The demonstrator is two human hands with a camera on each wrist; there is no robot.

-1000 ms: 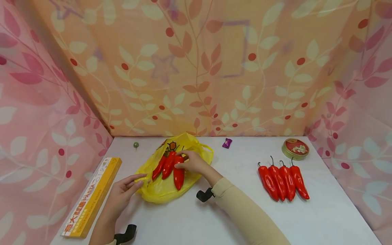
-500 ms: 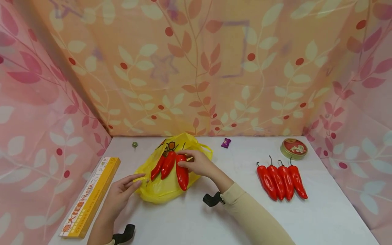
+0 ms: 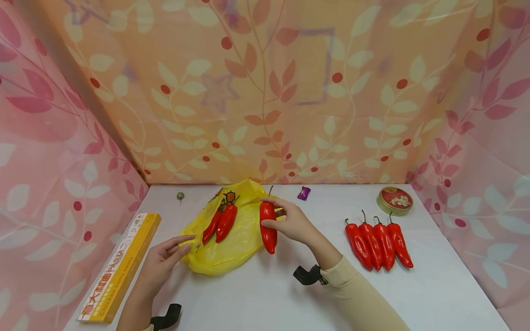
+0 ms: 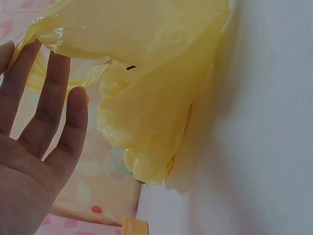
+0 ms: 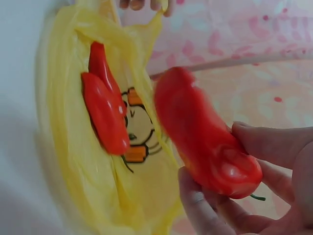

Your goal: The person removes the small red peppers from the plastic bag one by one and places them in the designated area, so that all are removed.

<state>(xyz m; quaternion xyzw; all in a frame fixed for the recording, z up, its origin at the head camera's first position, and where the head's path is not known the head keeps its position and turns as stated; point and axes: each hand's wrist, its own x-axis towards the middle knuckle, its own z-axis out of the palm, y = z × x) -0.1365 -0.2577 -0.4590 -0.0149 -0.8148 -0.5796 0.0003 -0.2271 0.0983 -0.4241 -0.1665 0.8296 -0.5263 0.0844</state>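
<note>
My right hand [image 3: 285,220] grips a red pepper [image 3: 268,226] [image 5: 205,147] by its stem end, lifted just past the right edge of a yellow plastic bag [image 3: 232,234] [image 5: 63,137]. Two more red peppers [image 3: 220,222] [image 5: 103,110] lie on the bag. My left hand [image 3: 167,255] [image 4: 39,147] rests with straight fingers on the bag's [image 4: 146,93] near left corner. Several red peppers [image 3: 378,239] lie in a row on the white table [image 3: 269,294] to the right.
A yellow pasta box [image 3: 120,266] lies along the table's left edge. A round red tin [image 3: 395,200] stands at the back right, a purple wrapped sweet [image 3: 303,193] at the back middle, a small green object [image 3: 180,196] at the back left. Patterned cloth walls surround the table.
My right hand has lifted one pepper off the bag and carried it right, past the bag's edge. The left hand has stayed on the bag's corner.
</note>
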